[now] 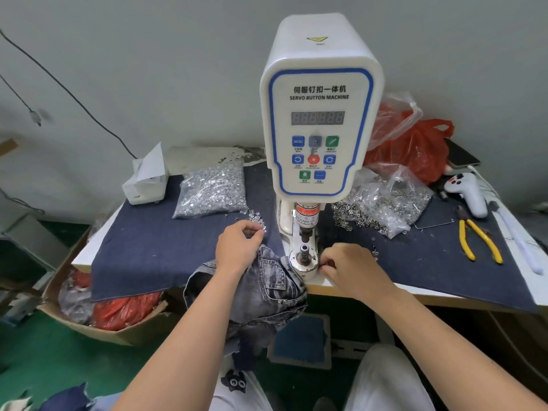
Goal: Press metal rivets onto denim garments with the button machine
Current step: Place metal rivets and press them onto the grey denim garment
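Nearest, two bare forearms reach forward over the person's lap. A grey denim garment (267,292) hangs off the table edge (444,298), its upper part lying beside the machine's round base. The left hand (237,247) rests above the garment, fingers curled as if pinching at loose rivets (257,221) on the blue cloth (154,238); whether it holds one cannot be told. The right hand (353,265) sits at the base, fingertips curled together, apparently pinching something small. Behind stands the white button machine (318,114). A clear bag of rivets (212,191) lies to its left, another bag (385,203) to its right, with yellow pliers (480,241) further right.
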The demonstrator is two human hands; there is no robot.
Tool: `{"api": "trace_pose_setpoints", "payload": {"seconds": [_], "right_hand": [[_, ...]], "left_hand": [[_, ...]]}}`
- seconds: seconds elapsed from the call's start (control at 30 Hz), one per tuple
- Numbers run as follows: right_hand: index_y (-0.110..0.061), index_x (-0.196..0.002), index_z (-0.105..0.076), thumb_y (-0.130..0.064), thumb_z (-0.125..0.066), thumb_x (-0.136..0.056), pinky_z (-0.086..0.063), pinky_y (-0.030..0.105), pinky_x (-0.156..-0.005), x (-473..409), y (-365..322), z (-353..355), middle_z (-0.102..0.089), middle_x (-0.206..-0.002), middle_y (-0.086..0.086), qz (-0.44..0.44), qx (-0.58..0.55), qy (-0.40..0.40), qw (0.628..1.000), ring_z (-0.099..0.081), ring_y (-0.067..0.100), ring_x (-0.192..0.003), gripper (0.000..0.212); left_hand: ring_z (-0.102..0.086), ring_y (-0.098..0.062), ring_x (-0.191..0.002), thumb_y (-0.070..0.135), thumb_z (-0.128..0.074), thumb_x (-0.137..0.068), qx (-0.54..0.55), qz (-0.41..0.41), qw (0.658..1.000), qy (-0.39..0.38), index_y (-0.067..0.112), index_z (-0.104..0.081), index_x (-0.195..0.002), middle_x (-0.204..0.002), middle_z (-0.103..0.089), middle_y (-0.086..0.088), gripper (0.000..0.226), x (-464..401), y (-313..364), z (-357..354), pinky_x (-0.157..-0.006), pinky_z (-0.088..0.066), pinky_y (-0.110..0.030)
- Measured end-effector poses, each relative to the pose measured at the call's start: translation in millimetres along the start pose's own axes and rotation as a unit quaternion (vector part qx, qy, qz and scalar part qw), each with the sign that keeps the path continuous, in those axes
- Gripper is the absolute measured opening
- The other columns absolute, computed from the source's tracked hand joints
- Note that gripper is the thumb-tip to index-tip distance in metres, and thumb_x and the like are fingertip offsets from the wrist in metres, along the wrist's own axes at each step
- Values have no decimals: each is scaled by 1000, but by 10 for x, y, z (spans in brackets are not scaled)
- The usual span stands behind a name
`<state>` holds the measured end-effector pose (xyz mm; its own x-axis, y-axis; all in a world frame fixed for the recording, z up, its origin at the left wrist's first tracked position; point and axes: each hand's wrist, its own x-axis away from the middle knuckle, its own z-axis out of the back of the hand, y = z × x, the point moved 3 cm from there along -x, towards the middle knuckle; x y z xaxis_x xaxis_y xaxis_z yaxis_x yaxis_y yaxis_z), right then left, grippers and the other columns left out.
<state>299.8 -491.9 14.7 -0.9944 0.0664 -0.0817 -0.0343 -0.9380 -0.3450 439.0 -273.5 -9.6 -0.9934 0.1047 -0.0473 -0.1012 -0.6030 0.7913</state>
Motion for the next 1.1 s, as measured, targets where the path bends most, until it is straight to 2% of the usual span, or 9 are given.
{"api": "trace_pose_setpoints", "payload": {"seconds": [0.17, 0.27, 0.33, 0.4, 0.47, 0.53, 0.63, 0.77, 1.1], "right_hand": [[-14, -87, -74, -17, -63, -90, -40, 35, -70, -33, -4, -9, -66, -89, 1, 33, 2, 2, 999, -63, 27, -86, 12], [-22, -83, -71, -21, -65, -90, -49, 33, -73, -24, 25, 43, -68, -84, -9, -26, -60, 25, 998, -64, 17, -81, 9], [-27, -77, -68, -22, -67, -87, -52, 26, -70, -24, 61, 129, -71, -75, -12, -86, -131, 48, 986, -66, 7, -71, 11], [-22, -75, -71, -16, -67, -86, -56, 20, -67, -17, 78, 195, -75, -71, -5, -147, -281, 48, 947, -69, 8, -64, 13], [-14, -76, -77, -7, -70, -88, -59, 23, -64, 7, 45, 225, -76, -74, 6, -196, -463, 37, 864, -69, 13, -62, 15], [-10, -81, -79, -8, -75, -89, -56, 20, -61, 29, -27, 242, -74, -73, 7, -220, -545, 12, 809, -66, 11, -61, 9], [-8, -84, -78, -13, -78, -89, -54, 20, -58, 23, -155, 225, -71, -70, 4, -247, -587, -44, 770, -62, 10, -58, 6], [0, -89, -75, -4, -76, -89, -54, 20, -53, -9, -282, 204, -71, -72, 11, -282, -650, -79, 701, -63, 12, -57, 4], [7, -95, -71, 0, -68, -93, -55, 20, -50, -8, -326, 163, -71, -71, 11, -313, -744, -98, 582, -66, 12, -56, 7]], "left_hand": [[-63, 9, -84, 31, -76, -93, -1, 1, 1000, -1, 40, -73, -84, -83, -71, 24, 13, 2, 7, -5, -69, -46, -24], [-62, 10, -85, 32, -75, -93, 0, 1, 1000, 0, 40, -73, -86, -84, -70, 24, 11, 9, 5, -2, -71, -47, -25], [-62, 9, -85, 32, -75, -93, 0, 3, 1000, 1, 39, -75, -88, -85, -70, 24, 9, 14, 6, 3, -73, -48, -26], [-63, 8, -86, 32, -75, -93, 0, 4, 1000, 0, 38, -75, -89, -85, -70, 24, 8, 10, 2, 1, -76, -51, -28], [-63, 7, -87, 32, -75, -93, -1, 5, 1000, 0, 38, -75, -89, -85, -70, 24, 8, 11, 4, 0, -78, -52, -29], [-64, 5, -87, 32, -75, -94, -2, 4, 1000, 0, 39, -74, -88, -85, -70, 24, 9, 13, 5, -1, -78, -52, -29], [-64, 5, -87, 33, -74, -94, -6, 5, 1000, 1, 42, -72, -85, -84, -69, 24, 12, 22, 16, 2, -72, -49, -27], [-64, 6, -87, 33, -74, -94, 0, 6, 1000, 1, 41, -72, -86, -84, -70, 24, 11, 38, 27, 11, -70, -48, -26], [-72, -1, -85, 21, -85, -87, 95, -44, 994, -33, 37, -78, -79, -82, -78, 18, 19, 111, 59, 111, -86, -56, -26]]}}
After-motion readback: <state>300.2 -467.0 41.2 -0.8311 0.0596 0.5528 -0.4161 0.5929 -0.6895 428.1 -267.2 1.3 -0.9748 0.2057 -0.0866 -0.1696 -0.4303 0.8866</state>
